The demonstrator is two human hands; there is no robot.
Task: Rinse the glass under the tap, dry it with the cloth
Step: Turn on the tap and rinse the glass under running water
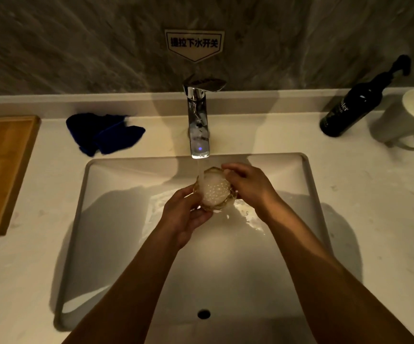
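A clear amber-tinted glass [214, 192] is held over the sink basin [116, 219], directly under the chrome tap [198, 120]. Water runs from the spout into the glass, which is full of white bubbling water. My left hand [183, 214] grips the glass from the lower left. My right hand [248, 184] holds its right side, fingers curled over the rim. A dark blue cloth [101, 134] lies crumpled on the counter left of the tap, apart from both hands.
A wooden tray [2, 170] sits at the counter's left edge. At the back right stand a dark pump bottle [349, 108] and a white mug [409, 117]. An overflow hole [203, 314] shows in the basin's near wall. A sign [194, 44] hangs on the wall.
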